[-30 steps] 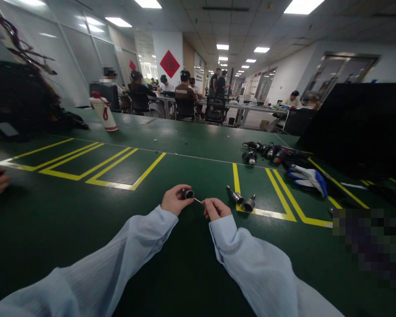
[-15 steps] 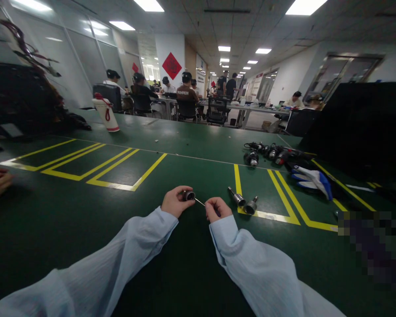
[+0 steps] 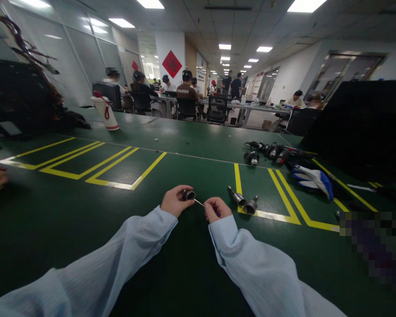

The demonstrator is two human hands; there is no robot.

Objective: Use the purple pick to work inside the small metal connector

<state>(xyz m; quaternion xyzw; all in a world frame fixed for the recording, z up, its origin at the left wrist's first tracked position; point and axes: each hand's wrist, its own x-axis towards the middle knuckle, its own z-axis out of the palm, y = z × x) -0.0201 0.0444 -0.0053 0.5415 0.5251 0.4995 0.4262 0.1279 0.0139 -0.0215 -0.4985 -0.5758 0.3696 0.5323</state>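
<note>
Metal socket (image 3: 188, 195): in the left hand (image 3: 174, 202), above the counter (image 3: 198, 141), near centre. Thumb and fingers pinch it, open end facing right. Right hand (image 3: 217, 209): fingertips closed on a thin rod (image 3: 199, 202), its tip at the socket's rim; contact cannot be confirmed. Work on this piece appears under way, completion not evident. Two similar sockets (image 3: 251, 205) lie to the right, unheld; whether finished or pending cannot be determined. Forearms converge from near left and near right.
</note>
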